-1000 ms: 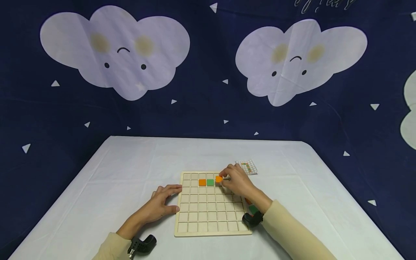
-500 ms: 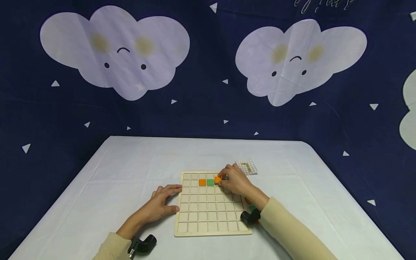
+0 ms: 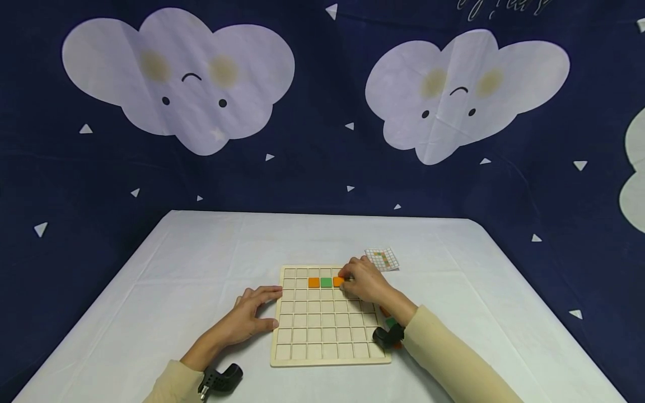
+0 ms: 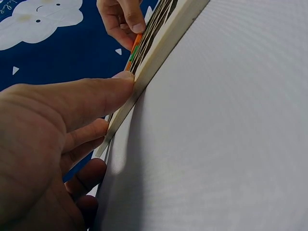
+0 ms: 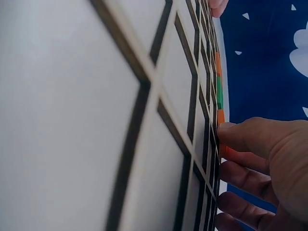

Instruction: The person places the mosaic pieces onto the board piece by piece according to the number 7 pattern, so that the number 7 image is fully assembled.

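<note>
Hands are dividing the work: the right hand (image 3: 367, 281) is narrowly pinching an orange tile (image 3: 337, 282), which is sitting just right of a green tile (image 3: 326, 282) on the board (image 3: 330, 362). Seating it well is likely calling for light, level pressure, edges square to its neighbour, while the left hand (image 3: 249, 316) is bracing. That hand is lying wide, thumb and fingers touching the board's left edge; the right wrist is slanting in across the opposite edge.

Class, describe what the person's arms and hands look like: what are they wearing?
The left hand and right hand wear no gloves. The left sleeve and right sleeve are plain beige. At the wrists are a left camera and right camera, both black and rounded; a small silvery piece shows beside the left one.
</note>
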A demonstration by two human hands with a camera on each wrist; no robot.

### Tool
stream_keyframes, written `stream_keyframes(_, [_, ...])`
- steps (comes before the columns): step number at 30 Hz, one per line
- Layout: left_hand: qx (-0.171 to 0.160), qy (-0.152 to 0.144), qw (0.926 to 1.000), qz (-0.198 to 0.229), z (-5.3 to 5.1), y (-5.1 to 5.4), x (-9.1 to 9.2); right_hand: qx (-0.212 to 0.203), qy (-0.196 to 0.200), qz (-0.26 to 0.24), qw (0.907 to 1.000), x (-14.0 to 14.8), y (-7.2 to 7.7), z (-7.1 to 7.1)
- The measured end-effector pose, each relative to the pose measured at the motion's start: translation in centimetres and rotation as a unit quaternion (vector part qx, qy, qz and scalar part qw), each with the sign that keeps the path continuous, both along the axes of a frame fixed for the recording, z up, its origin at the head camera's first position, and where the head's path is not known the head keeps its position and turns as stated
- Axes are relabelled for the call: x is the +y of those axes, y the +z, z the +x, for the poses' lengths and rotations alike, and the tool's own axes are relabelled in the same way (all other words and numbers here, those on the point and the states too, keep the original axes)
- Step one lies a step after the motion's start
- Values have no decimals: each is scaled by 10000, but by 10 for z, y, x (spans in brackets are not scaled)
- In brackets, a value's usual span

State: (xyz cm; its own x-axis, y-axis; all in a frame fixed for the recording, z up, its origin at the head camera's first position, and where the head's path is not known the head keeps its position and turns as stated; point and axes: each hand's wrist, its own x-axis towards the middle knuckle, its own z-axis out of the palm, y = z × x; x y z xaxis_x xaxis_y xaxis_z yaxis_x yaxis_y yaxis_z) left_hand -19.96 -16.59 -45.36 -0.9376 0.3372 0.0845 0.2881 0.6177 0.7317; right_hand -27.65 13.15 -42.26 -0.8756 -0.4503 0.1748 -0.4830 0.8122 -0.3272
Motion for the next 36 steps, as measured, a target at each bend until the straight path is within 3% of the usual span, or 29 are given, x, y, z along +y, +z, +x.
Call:
stream_keyframes(19, [43, -42, 10000, 6, 0, 0, 0, -102, 123, -38, 9999, 1, -3, -1])
stream_keyframes(36, [312, -183, 9992, -161, 1, 1, -2, -389, -218, -643, 9969, 7, 14, 10])
